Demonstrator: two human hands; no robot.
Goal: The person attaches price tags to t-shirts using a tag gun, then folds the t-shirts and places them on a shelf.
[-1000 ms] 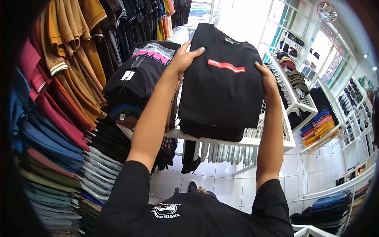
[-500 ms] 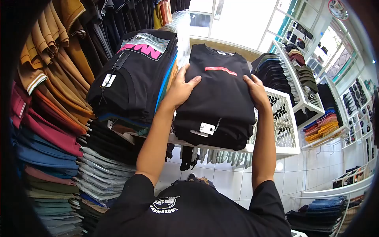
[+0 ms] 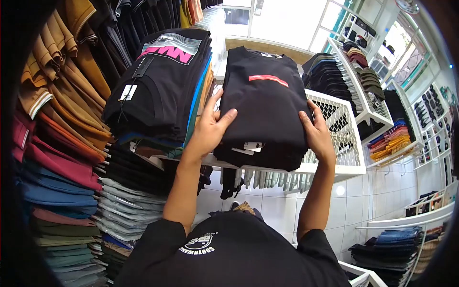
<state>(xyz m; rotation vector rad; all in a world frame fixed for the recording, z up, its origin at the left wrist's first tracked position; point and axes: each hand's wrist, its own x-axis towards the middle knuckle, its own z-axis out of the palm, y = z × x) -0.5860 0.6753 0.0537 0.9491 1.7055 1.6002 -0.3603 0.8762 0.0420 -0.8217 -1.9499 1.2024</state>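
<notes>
Two hands (image 3: 264, 129) gripping folded black shirt (image 3: 267, 103), fingertips partly hidden, tag (image 3: 252, 146) print illegible

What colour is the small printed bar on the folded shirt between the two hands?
The bar is red, clearest in the head view.

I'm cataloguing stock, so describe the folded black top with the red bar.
The folded black top, seemingly soft matte fabric, lies face up, collar away from the person. A red bar crosses its chest. It tops a pile of dark garments; white tags show at its near edge. The left hand and right hand touch its sides.
</notes>
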